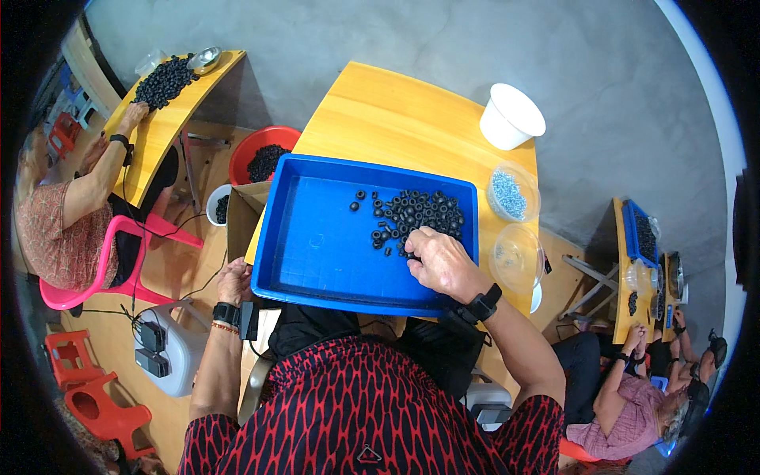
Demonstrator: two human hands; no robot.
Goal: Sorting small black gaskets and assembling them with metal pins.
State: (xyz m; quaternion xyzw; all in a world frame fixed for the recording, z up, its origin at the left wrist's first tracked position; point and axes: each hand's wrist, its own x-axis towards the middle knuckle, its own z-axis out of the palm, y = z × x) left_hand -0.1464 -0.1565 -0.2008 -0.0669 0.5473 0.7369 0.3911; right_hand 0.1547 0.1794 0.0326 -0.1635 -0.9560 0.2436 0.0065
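**Head view — right hand at the ring pile, left hand at the tray edge**

Head camera looks down on a shallow blue plastic tray resting on a yellow wooden worktop. Small black rubber rings lie clustered in the tray's far right part, a few strays to their left. Right hand sits just on the near side of the pile, fingers curled down onto the nearest rings — actual pinch hidden. Left hand is off the tray's near left corner, fingers bent, grip unclear. Pile spreads left–right; the right hand is nearer.
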